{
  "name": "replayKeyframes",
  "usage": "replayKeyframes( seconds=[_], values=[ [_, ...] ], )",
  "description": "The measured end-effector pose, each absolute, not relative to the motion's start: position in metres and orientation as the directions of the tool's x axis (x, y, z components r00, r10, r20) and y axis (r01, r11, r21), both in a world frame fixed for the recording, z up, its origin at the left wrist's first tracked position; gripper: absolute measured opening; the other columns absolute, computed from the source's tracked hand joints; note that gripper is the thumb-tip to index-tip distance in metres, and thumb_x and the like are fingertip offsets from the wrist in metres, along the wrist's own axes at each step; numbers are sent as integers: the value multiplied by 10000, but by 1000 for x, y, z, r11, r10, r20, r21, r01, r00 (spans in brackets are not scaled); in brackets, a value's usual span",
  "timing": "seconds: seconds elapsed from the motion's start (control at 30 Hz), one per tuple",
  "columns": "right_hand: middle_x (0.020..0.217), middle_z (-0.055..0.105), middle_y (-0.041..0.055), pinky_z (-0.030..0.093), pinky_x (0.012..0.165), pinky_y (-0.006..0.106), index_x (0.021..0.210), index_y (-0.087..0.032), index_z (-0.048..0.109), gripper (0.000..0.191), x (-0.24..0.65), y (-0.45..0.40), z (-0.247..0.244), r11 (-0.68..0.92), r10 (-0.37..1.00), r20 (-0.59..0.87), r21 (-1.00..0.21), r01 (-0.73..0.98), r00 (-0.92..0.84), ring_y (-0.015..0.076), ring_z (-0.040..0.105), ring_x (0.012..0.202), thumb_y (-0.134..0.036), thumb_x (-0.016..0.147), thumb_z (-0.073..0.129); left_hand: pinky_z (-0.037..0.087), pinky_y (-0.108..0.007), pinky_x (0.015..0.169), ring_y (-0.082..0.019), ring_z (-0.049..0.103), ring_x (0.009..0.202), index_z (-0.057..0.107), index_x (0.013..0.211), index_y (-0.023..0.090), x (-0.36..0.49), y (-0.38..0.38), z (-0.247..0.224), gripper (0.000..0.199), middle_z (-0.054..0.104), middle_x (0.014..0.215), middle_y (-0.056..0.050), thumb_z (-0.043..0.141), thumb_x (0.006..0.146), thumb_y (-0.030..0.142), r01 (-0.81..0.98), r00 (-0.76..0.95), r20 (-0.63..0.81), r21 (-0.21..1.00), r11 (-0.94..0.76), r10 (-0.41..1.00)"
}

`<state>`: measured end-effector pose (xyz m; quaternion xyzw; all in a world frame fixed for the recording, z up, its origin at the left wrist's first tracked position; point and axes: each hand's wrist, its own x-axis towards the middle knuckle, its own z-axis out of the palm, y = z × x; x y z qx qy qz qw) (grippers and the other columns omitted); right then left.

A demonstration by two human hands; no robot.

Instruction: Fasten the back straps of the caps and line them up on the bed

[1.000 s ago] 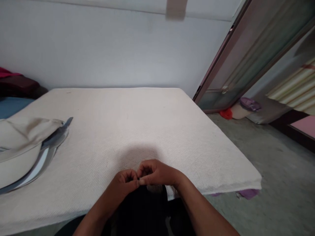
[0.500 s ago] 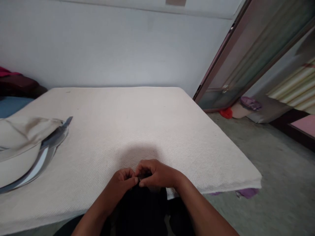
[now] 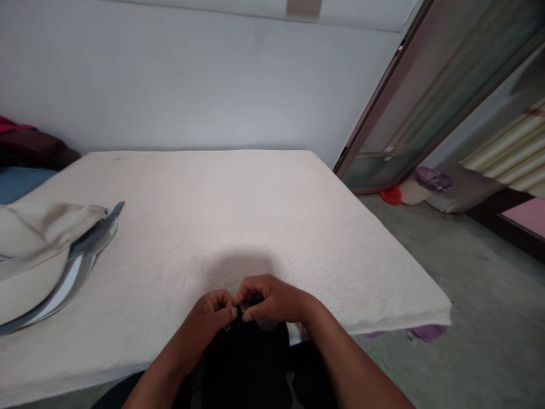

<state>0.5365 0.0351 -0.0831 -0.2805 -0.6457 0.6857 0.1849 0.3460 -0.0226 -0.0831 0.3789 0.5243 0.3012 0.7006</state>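
Observation:
My left hand (image 3: pixel 208 318) and my right hand (image 3: pixel 270 298) meet at the near edge of the pale, textured bed cover (image 3: pixel 238 227). Both are closed in a pinch, fingertips almost touching. Between them is the top of a black cloth item (image 3: pixel 247 363), which hangs down toward my lap. My left thumb and fingers grip its upper edge, where a small shiny bit shows. The right thumb and forefinger pinch the same edge just beside it. The exact small part between the fingertips is too dark to make out.
Beige and grey caps (image 3: pixel 38 255) lie stacked at the left. A white wall (image 3: pixel 213 85) stands behind the bed. Dark red and blue items sit at the far left. To the right are a sliding door (image 3: pixel 383 113), a bin with a purple liner (image 3: pixel 426 184) and grey floor.
Both hands stay nearly in place. The right thumb has shifted slightly, and a small shiny bit now shows below the left thumb.

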Motion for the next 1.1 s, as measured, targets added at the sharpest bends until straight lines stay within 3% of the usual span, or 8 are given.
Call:
replayKeyframes(
  seconds=[0.1,0.2,0.37,0.5,0.77,0.97,1.1],
  values=[
    [799,587,-14,416,660,237,887,-171,628,214,537,35,-83,-81,619,-144,-990,120,-772,102,527,715,-165,684,697,270,-229,509,-96,350,531,493,683,185,347,-22,-80,191,433,575,59,583,781,323,-77,267,-502,840,537,823],
    [799,589,-14,415,664,237,895,-178,625,216,536,34,-83,-21,627,-144,-986,168,-765,107,529,721,-160,689,689,330,-244,559,-117,403,586,504,655,180,349,-22,-77,297,471,613,32,499,835,417,-114,248,-453,864,490,857],
    [830,596,-3,400,664,241,891,-186,624,224,534,32,-83,102,648,-160,-951,293,-744,128,518,755,-180,677,690,249,-228,503,-98,339,536,445,659,196,353,-19,-83,321,428,567,63,672,721,415,33,214,-495,865,500,842],
    [833,585,-3,391,658,242,928,-193,628,260,534,33,-83,123,638,-146,-950,288,-756,127,501,751,-216,680,701,226,-223,503,-88,297,529,382,620,203,353,-18,-85,360,373,545,79,680,722,378,36,213,-479,875,483,851],
    [868,588,6,406,698,259,973,-180,621,280,537,35,-89,2,606,-121,-988,153,-786,122,512,775,-197,699,678,233,-207,477,-73,333,497,417,641,198,355,-20,-87,333,428,543,79,711,702,341,-119,185,-479,856,504,858],
    [737,570,-21,358,524,194,1068,-177,575,332,540,36,-82,-291,582,-144,-956,-40,-800,61,466,564,-188,740,623,340,-221,521,-105,496,541,554,779,184,354,-19,-82,220,588,630,22,680,743,360,-197,196,-536,799,569,821],
    [742,573,-19,336,479,177,1027,-172,593,298,539,35,-82,-310,592,-122,-947,-85,-797,51,462,534,-203,734,640,418,-245,624,-155,592,675,648,820,145,355,-21,-75,254,662,718,-43,585,820,391,-207,318,-503,791,576,804]
  ],
)
